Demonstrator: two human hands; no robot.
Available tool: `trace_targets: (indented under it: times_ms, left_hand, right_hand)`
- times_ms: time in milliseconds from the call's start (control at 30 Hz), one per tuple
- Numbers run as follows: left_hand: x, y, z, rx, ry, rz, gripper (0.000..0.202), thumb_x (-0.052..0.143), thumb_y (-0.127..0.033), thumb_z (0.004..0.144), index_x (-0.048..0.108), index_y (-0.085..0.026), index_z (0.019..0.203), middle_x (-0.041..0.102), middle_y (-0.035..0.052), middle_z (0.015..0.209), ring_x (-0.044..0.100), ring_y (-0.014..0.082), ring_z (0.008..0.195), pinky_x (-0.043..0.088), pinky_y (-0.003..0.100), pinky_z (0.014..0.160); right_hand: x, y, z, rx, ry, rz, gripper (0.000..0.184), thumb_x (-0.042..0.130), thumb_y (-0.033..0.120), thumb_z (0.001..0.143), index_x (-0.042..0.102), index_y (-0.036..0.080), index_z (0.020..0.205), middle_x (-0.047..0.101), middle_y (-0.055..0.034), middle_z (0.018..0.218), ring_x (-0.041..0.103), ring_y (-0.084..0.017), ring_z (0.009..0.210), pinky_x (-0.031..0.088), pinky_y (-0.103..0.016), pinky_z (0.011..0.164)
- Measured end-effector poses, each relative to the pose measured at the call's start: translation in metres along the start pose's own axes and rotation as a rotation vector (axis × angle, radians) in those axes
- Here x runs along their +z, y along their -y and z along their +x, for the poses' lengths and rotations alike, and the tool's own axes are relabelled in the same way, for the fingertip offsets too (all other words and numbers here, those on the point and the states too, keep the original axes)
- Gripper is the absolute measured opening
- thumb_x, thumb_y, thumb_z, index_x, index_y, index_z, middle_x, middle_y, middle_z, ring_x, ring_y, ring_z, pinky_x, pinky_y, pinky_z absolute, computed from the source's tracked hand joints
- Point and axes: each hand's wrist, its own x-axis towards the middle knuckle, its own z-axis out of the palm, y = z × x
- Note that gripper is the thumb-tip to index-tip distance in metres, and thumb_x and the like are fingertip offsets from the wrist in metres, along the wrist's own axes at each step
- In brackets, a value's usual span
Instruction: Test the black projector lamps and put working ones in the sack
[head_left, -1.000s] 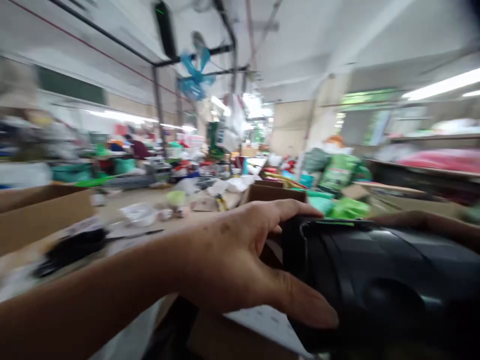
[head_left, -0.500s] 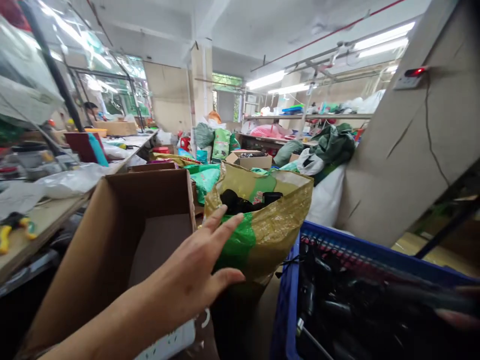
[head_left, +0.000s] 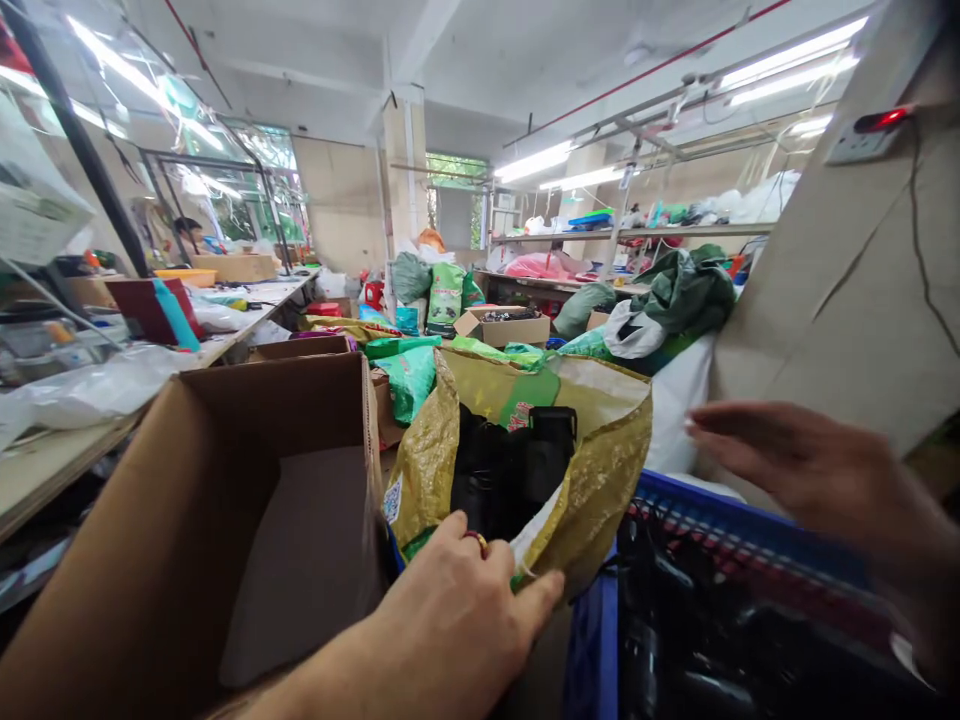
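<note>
My left hand (head_left: pixel 457 620) grips the near rim of a yellow and green woven sack (head_left: pixel 592 480), fingers curled over its edge. Black plastic parts (head_left: pixel 510 465) fill the sack. My right hand (head_left: pixel 810 470) hovers open, fingers stretched to the left, above a blue plastic crate (head_left: pixel 720 510) that holds dark cables and black parts. It touches nothing.
An open cardboard box (head_left: pixel 247 500) stands at the left, next to the sack. A workbench (head_left: pixel 67 440) with plastic bags runs along the far left. A tilted cardboard panel (head_left: pixel 847 290) leans at the right. Sacks, bags and boxes pile up behind; a person sits far back left.
The view swung from the bench to the sack and crate. My left hand let go of a black part, reached out open, then closed on the sack's rim. My right hand rose over the crate.
</note>
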Motion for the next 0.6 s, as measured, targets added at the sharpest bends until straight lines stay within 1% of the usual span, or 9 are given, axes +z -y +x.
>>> trace_targets:
  times_ms: [67, 100, 167, 233, 300, 367, 433, 533, 600]
  left_hand:
    - [0.005, -0.008, 0.002, 0.018, -0.022, -0.007, 0.04, 0.047, -0.028, 0.087, 0.05, -0.022, 0.126, 0.069, 0.0136, 0.085, 0.065, 0.0275, 0.064, 0.048, 0.041, 0.061]
    - [0.008, -0.011, 0.002, 0.03, -0.043, 0.009, 0.037, 0.043, -0.028, 0.089, 0.052, -0.024, 0.124, 0.07, 0.0145, 0.087, 0.065, 0.0265, 0.06, 0.047, 0.039, 0.057]
    - [0.014, -0.015, 0.0, 0.052, -0.091, 0.06, 0.035, 0.037, -0.029, 0.092, 0.052, -0.028, 0.123, 0.07, 0.0159, 0.095, 0.065, 0.0236, 0.053, 0.044, 0.035, 0.053]
    - [0.019, -0.016, -0.003, 0.06, -0.121, 0.101, 0.036, 0.033, -0.027, 0.093, 0.049, -0.029, 0.126, 0.07, 0.0163, 0.098, 0.064, 0.0215, 0.049, 0.045, 0.034, 0.052]
    - [0.022, -0.016, -0.008, 0.041, -0.134, 0.122, 0.04, 0.029, -0.028, 0.094, 0.041, -0.027, 0.133, 0.069, 0.0179, 0.101, 0.067, 0.0229, 0.054, 0.048, 0.035, 0.054]
    - [0.022, -0.015, -0.013, 0.001, -0.116, 0.115, 0.045, 0.027, -0.028, 0.095, 0.031, -0.026, 0.14, 0.067, 0.0208, 0.106, 0.069, 0.026, 0.065, 0.051, 0.038, 0.058]
    - [0.017, -0.013, -0.016, -0.049, -0.064, 0.091, 0.048, 0.028, -0.027, 0.095, 0.023, -0.024, 0.143, 0.063, 0.0239, 0.113, 0.07, 0.0295, 0.075, 0.053, 0.042, 0.063]
    - [0.011, -0.012, -0.019, -0.093, 0.014, 0.015, 0.051, 0.032, -0.025, 0.094, 0.022, -0.021, 0.143, 0.061, 0.0254, 0.116, 0.068, 0.0336, 0.082, 0.053, 0.048, 0.067]
    - [0.008, -0.011, -0.022, -0.106, 0.036, -0.056, 0.054, 0.034, -0.022, 0.092, 0.02, -0.019, 0.144, 0.061, 0.0251, 0.115, 0.067, 0.0345, 0.085, 0.052, 0.05, 0.068]
  right_hand:
    - [0.04, 0.008, 0.04, -0.068, 0.306, -0.021, 0.028, 0.063, 0.04, 0.079, 0.065, 0.021, 0.099, 0.069, -0.0101, 0.098, 0.067, -0.021, 0.087, 0.054, -0.032, 0.077]
    - [0.062, 0.006, 0.059, -0.083, 0.461, -0.14, 0.031, 0.061, 0.039, 0.08, 0.063, 0.018, 0.103, 0.068, -0.0101, 0.102, 0.065, -0.021, 0.092, 0.053, -0.031, 0.081]
    - [0.099, -0.007, 0.092, -0.044, 0.53, -0.265, 0.033, 0.075, 0.027, 0.066, 0.066, 0.013, 0.094, 0.069, -0.0114, 0.092, 0.065, -0.025, 0.089, 0.051, -0.034, 0.08]
    - [0.124, -0.032, 0.11, 0.006, 0.59, -0.355, 0.038, 0.083, 0.012, 0.047, 0.068, 0.012, 0.081, 0.07, -0.0096, 0.081, 0.065, -0.027, 0.08, 0.051, -0.035, 0.075]
    - [0.134, -0.058, 0.116, 0.035, 0.614, -0.414, 0.031, 0.083, 0.012, 0.051, 0.067, 0.011, 0.078, 0.069, -0.0062, 0.078, 0.065, -0.022, 0.075, 0.051, -0.034, 0.073]
    - [0.133, -0.076, 0.115, 0.047, 0.573, -0.459, 0.015, 0.073, 0.02, 0.071, 0.065, 0.011, 0.08, 0.068, -0.0052, 0.081, 0.063, -0.019, 0.077, 0.05, -0.034, 0.076]
    - [0.13, -0.084, 0.111, 0.051, 0.526, -0.487, 0.017, 0.058, 0.027, 0.086, 0.064, 0.011, 0.085, 0.067, -0.0057, 0.086, 0.062, -0.017, 0.081, 0.048, -0.034, 0.078]
    - [0.129, -0.087, 0.103, 0.067, 0.58, -0.495, 0.023, 0.059, 0.035, 0.087, 0.063, 0.012, 0.088, 0.066, -0.0031, 0.082, 0.062, -0.015, 0.075, 0.049, -0.031, 0.073]
    - [0.134, -0.088, 0.097, 0.09, 0.615, -0.509, 0.022, 0.062, 0.034, 0.085, 0.063, 0.012, 0.083, 0.065, -0.0005, 0.076, 0.062, -0.014, 0.07, 0.05, -0.031, 0.07]
